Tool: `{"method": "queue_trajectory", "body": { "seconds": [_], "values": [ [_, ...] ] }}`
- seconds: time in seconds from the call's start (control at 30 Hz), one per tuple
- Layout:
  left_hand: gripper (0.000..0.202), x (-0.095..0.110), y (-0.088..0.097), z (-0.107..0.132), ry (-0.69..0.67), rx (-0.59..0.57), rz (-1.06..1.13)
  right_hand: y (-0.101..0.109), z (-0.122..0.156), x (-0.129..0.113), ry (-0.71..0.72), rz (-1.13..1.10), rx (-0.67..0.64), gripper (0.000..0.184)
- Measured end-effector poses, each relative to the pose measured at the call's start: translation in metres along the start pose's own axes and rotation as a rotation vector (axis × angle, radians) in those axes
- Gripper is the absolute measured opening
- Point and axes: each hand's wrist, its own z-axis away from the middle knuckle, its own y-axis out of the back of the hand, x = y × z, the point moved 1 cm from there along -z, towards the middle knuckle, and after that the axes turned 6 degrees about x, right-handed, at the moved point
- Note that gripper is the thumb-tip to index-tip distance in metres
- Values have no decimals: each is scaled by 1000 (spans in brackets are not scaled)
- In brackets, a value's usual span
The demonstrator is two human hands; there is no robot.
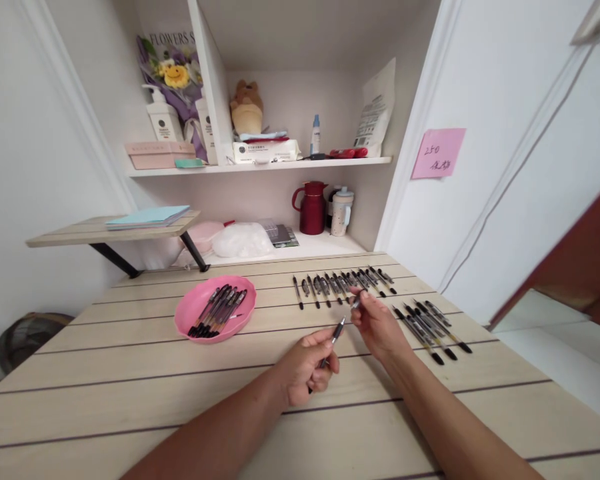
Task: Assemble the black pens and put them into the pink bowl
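The handwritten number "250" stood on a pink sticky note [439,155] on the white wall [485,80], above smaller handwritten characters too unclear to read. "FLOWERS S", cut off by a shelf divider [208,73], ran in capitals across a pale backing [173,39] above a bouquet [175,76]. Print on the pump bottle [165,125], white packet [266,151], pink box [157,157] and upright bag [379,110] was too small to read.

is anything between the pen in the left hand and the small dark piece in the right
Nothing visible stands in the way: the pen in the left hand points up toward the small dark piece in the right hand, with an open gap between them.
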Motion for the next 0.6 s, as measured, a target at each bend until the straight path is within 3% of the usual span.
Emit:
{"method": "queue_trajectory", "body": {
  "seconds": [0.1, 0.23, 0.33, 0.47, 0.6],
  "values": [
    [48, 0, -1, 0, -8, 45, 11, 9, -9, -1, 97, 319, 115, 39],
    [50, 0, -2, 0, -32, 74, 24, 15, -14, 5, 146, 844, 145, 36],
    [52, 0, -2, 0, -48, 79, 11, 21, -12, 4, 182, 980, 152, 27],
    [52, -1, -2, 1, -67, 57, -25, 38, -6, -15, 256, 1172, 206, 8],
    [51, -1, -3, 1, -78, 40, -59, 67, 4, -35, 331, 1474, 292, 8]
  ]
}}
